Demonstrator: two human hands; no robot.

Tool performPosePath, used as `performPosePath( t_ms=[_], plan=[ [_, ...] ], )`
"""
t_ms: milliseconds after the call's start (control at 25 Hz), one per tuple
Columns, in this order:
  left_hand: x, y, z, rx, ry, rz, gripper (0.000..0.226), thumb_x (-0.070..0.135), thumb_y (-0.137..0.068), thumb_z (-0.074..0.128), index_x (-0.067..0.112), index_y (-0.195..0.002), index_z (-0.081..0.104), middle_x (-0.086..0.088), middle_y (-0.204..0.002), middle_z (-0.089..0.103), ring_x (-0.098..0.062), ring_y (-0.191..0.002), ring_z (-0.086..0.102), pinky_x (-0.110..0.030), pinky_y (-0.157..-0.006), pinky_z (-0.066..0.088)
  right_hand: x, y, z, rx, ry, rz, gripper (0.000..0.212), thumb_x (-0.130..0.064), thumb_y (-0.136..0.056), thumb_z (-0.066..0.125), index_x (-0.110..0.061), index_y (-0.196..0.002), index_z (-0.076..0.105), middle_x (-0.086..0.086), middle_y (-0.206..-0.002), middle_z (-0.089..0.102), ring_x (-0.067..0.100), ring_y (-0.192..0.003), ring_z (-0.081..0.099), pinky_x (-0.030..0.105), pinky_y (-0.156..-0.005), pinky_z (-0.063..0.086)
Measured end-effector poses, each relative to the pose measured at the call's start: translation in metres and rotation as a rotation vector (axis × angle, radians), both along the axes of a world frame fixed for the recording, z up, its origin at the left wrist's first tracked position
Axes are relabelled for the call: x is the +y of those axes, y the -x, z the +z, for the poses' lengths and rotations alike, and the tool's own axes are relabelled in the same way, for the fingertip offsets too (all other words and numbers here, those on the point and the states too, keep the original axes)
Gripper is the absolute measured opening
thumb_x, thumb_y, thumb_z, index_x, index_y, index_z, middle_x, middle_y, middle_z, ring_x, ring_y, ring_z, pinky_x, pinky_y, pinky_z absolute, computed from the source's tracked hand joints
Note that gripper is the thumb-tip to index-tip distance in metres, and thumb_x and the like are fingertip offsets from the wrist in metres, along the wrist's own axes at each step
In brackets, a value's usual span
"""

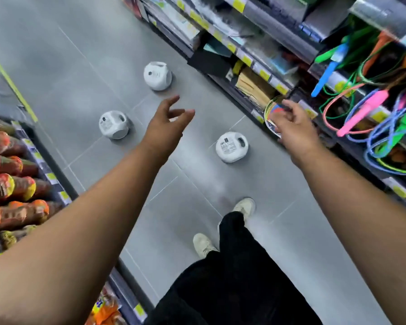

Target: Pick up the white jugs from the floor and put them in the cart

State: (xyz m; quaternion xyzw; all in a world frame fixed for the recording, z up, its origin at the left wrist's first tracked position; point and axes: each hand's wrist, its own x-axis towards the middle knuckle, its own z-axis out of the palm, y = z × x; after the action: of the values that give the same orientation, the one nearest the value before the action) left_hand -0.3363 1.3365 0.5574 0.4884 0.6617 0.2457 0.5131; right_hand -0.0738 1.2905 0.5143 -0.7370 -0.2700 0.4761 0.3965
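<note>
Aisle contents, listed from the left.

1. Left shelving [56,181]: low dark rack stocked with orange, red and yellow packets [14,184].
2. Floor [80,73]: grey tiles with pale joints, running between the two racks.
3. Left jug [114,125]: white, standing on the floor with its handle opening up. It is left of the left hand and apart from it.
4. Far jug [157,75]: white, on the floor, farthest up the aisle. It appears just above the left hand's fingertips and is untouched.
5. Left hand [168,123]: arm stretched forward over the floor, fingers spread and gently curved, gripping nothing. In the view it sits between the three jugs.
6. Pale shoes [203,245] and black trousers [234,266]: the person's own, on the tiles near the bottom.
7. Near jug [231,146]: white, label and handle opening up, on the floor. It shows between the two forearms, below and left of the right hand, with neither hand in contact.
8. Right hand [291,124]: arm extended, fingers loosely curled, with no jug in it. It overlaps a round multicoloured item [273,113] at the rack's edge; whether they touch cannot be told.
9. Right shelving [279,43]: tiered rack with yellow price tags, flat packaged goods, and hanging ropes [361,113] in pink, green, blue and orange.
</note>
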Motion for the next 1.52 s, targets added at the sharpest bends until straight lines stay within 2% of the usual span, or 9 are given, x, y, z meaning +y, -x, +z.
performPosePath(
  t_ms=[240,520,760,880,1040,1200,1280,1400,1520],
  plan=[
    [0.075,-0.025,-0.121,0.07,0.091,-0.047,0.069,0.059,-0.07,0.066,0.041,-0.134,0.05,0.005,-0.12,0.064,-0.01,-0.108,0.064,-0.044,-0.1,0.052,0.071,-0.017,-0.118,-0.034,0.123,-0.062,0.078,-0.057,-0.061,0.068,-0.039,-0.134,0.047,0.002,-0.124,0.063,0.01,-0.08,0.052,0.032,-0.076,0.041],
    [0.157,-0.036,-0.31,0.096,0.195,-0.126,0.061,0.052,-0.079,0.069,0.039,-0.135,0.048,0.007,-0.109,0.065,-0.012,-0.091,0.063,-0.045,-0.096,0.055,0.106,-0.017,-0.294,-0.225,0.121,0.044,0.088,-0.046,-0.076,0.072,-0.028,-0.15,0.028,0.008,-0.15,0.036,0.018,-0.139,0.035,0.037,-0.115,0.031],
    [0.204,-0.038,-0.481,0.08,0.35,-0.153,0.047,0.043,-0.091,0.067,0.036,-0.133,0.049,0.004,-0.1,0.059,-0.021,-0.106,0.064,-0.043,-0.097,0.054,0.107,-0.022,-0.467,-0.201,0.306,-0.103,0.079,-0.044,-0.085,0.069,-0.03,-0.15,0.027,0.011,-0.148,0.036,0.02,-0.135,0.039,0.029,-0.106,0.034],
    [0.211,-0.059,-0.554,0.127,0.431,-0.251,0.06,0.048,-0.09,0.066,0.038,-0.143,0.039,0.004,-0.095,0.056,-0.021,-0.102,0.06,-0.043,-0.098,0.054,0.108,-0.017,-0.544,-0.118,0.359,-0.181,0.079,-0.048,-0.086,0.067,-0.034,-0.15,0.024,0.01,-0.147,0.036,0.021,-0.13,0.044,0.029,-0.102,0.038],
    [0.193,-0.08,-0.641,0.167,0.595,-0.351,0.08,0.056,-0.086,0.066,0.044,-0.151,0.021,-0.002,-0.14,0.049,-0.03,-0.123,0.052,-0.045,-0.093,0.052,0.11,-0.005,-0.63,-0.032,0.402,-0.175,0.081,-0.055,-0.081,0.07,-0.038,-0.148,0.027,0.009,-0.143,0.042,0.023,-0.125,0.049,0.03,-0.095,0.041],
    [0.17,-0.086,-0.678,0.049,0.647,-0.39,0.066,0.04,-0.09,0.069,0.042,-0.142,0.028,0.014,-0.12,0.059,-0.011,-0.107,0.06,-0.033,-0.074,0.055,0.121,0.0,-0.66,0.187,0.352,-0.28,0.084,-0.062,-0.063,0.076,-0.049,-0.135,0.037,-0.016,-0.124,0.06,0.013,-0.105,0.063,0.044,-0.079,0.058],
    [0.168,-0.088,-0.684,-0.036,0.622,-0.37,0.064,0.035,-0.088,0.073,0.042,-0.137,0.032,0.016,-0.118,0.063,-0.011,-0.108,0.063,-0.039,-0.08,0.06,0.121,0.001,-0.666,0.282,0.309,-0.344,0.078,-0.056,-0.062,0.08,-0.049,-0.129,0.042,-0.021,-0.114,0.065,0.011,-0.099,0.067,0.049,-0.075,0.059],
    [0.167,-0.098,-0.678,-0.061,0.597,-0.359,0.066,0.041,-0.084,0.073,0.043,-0.137,0.033,0.011,-0.127,0.062,-0.017,-0.117,0.062,-0.053,-0.091,0.056,0.117,-0.003,-0.662,0.311,0.252,-0.416,0.058,-0.047,-0.073,0.079,-0.044,-0.122,0.047,-0.021,-0.105,0.067,0.008,-0.089,0.068,0.039,-0.067,0.059],
    [0.159,-0.104,-0.656,-0.078,0.56,-0.332,0.055,0.037,-0.093,0.066,0.041,-0.138,0.033,0.01,-0.124,0.063,-0.013,-0.113,0.064,-0.048,-0.086,0.059,0.111,-0.01,-0.641,0.287,0.194,-0.458,0.049,-0.048,-0.078,0.073,-0.041,-0.12,0.049,-0.016,-0.101,0.068,0.008,-0.081,0.067,0.03,-0.057,0.055]
  ],
)
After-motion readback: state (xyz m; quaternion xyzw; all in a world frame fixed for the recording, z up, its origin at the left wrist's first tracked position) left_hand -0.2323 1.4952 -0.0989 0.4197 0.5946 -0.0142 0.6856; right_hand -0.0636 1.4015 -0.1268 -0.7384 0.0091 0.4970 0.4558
